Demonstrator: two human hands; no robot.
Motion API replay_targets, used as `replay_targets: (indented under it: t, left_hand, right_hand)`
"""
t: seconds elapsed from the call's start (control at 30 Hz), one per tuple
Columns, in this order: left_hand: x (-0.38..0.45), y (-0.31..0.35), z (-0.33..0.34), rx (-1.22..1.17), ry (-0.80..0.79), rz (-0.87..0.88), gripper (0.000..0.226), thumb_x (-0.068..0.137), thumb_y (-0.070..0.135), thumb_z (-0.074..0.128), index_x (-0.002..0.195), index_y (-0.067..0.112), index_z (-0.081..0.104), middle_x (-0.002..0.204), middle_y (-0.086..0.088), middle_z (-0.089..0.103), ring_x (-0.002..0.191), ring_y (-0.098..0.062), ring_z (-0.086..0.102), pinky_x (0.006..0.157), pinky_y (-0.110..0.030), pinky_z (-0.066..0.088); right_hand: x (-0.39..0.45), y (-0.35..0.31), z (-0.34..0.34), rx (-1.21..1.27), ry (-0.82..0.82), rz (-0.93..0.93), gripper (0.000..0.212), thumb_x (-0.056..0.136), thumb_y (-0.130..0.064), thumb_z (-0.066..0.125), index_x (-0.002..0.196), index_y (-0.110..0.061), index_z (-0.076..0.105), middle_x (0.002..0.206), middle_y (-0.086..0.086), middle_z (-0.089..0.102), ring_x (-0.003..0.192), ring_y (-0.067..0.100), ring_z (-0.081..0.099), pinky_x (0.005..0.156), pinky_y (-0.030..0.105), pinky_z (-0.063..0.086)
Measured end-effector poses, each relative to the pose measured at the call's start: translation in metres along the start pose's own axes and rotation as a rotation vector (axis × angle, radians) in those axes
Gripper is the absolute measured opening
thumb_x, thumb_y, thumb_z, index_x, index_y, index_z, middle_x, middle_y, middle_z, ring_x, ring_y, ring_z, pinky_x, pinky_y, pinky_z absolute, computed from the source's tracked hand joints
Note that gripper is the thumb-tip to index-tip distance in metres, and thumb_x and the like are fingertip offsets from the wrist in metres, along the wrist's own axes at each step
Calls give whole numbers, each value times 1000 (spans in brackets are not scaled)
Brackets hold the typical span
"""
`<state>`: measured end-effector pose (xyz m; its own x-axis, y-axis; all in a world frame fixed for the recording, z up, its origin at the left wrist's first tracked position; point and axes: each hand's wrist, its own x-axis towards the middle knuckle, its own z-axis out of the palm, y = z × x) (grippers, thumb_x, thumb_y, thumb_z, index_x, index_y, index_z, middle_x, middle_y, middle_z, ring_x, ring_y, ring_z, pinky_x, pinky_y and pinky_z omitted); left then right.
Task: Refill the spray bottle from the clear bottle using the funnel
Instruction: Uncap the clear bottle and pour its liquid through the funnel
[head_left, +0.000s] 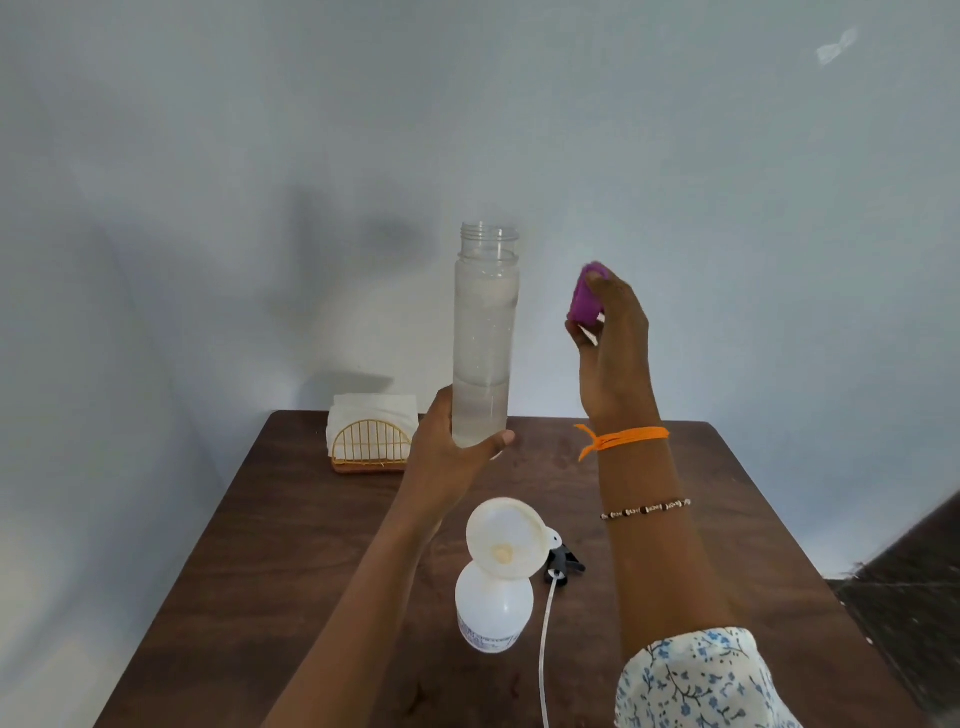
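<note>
1. My left hand (447, 447) is wrapped round the bottom of the clear bottle (484, 332): the thumb lies across its near side, the other fingers curl behind it, and I hold it upright, raised off the wooden table (291, 545).
2. My right hand (613, 343) is lifted beside the bottle's upper half, apart from it. Its thumb and fingertips pinch a purple cap (587, 299), which sticks out above my fingers; the rest of the cap is hidden behind them.
3. The clear bottle's threaded mouth is open, high above my left fingers. Clear liquid sits in its lower part, with the surface just above my left thumb; the wall over that looks misted.
4. The white spray bottle (493, 608) stands on the table below and nearer to me than both hands, touched by neither. A white funnel (506, 538) is seated in its neck, leaning a little to the right. I cannot tell how much the spray bottle holds.
5. The black spray head (563, 564) lies on the table just right of the funnel, under my right forearm, and its thin dip tube (544, 649) trails toward me.
6. A gold wire napkin holder (371, 441) with white napkins stands at the far edge of the table, left of my left hand.
</note>
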<state>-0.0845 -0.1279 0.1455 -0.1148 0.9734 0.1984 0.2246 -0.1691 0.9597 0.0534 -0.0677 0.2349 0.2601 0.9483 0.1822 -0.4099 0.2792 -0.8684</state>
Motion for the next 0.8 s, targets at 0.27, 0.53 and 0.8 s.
replay_targets:
  t: [0.27, 0.53, 0.8]
  left_hand:
    - [-4, -14, 4, -23, -69, -51, 53, 83, 17, 67, 126, 25, 38, 114, 8, 50, 103, -6, 49, 77, -17, 42]
    - [-5, -22, 9, -25, -99, -85, 54, 82, 14, 67, 127, 21, 38, 120, 1, 50, 109, -12, 50, 79, -20, 44]
    - [-4, -27, 11, -20, -95, -103, 55, 82, 15, 68, 128, 21, 38, 120, 1, 50, 107, -10, 50, 77, -18, 42]
  right_hand:
    - [-17, 84, -80, -267, 217, 142, 15, 88, -10, 58, 102, -9, 51, 93, 4, 56, 81, 14, 55, 67, 23, 49]
    - [-48, 161, -160, -640, 284, 467, 20, 82, -14, 63, 67, -12, 51, 81, 10, 54, 73, 21, 49, 66, 33, 41]
    - [-73, 191, -204, -946, 356, 581, 16, 61, -22, 70, 65, -14, 57, 95, 9, 53, 81, 27, 54, 81, 39, 50]
